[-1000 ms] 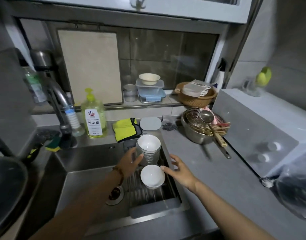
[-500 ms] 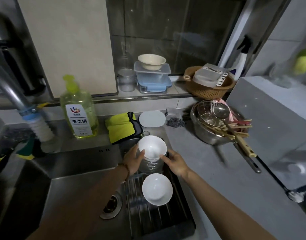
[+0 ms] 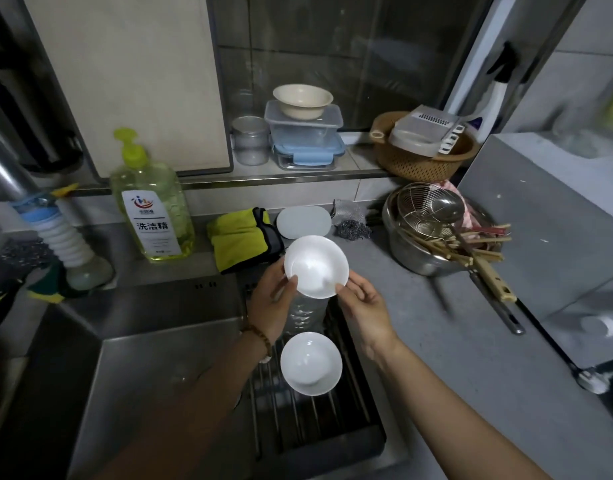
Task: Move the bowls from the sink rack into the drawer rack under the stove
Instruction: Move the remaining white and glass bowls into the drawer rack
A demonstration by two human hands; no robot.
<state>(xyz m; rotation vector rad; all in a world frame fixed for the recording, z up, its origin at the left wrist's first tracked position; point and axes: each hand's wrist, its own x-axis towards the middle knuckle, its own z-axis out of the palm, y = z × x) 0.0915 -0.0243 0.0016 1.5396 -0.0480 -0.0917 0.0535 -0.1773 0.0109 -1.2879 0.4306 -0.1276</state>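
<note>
A stack of white bowls is held between both hands above the far end of the sink rack. My left hand grips the stack's left side, thumb on the top bowl's rim. My right hand grips the right side, fingertips at the rim. The lower bowls of the stack show as a pale blurred column between my palms. A single white bowl sits upright on the rack just nearer me. The drawer rack under the stove is out of view.
The steel sink basin lies left of the rack, with a dish soap bottle and a yellow cloth behind it. A metal bowl of chopsticks and strainers stands on the grey counter at right. A grey appliance stands far right.
Both hands have closed in on the bowl stack from either side and lifted it slightly. The camera has moved closer and lower over the sink.
</note>
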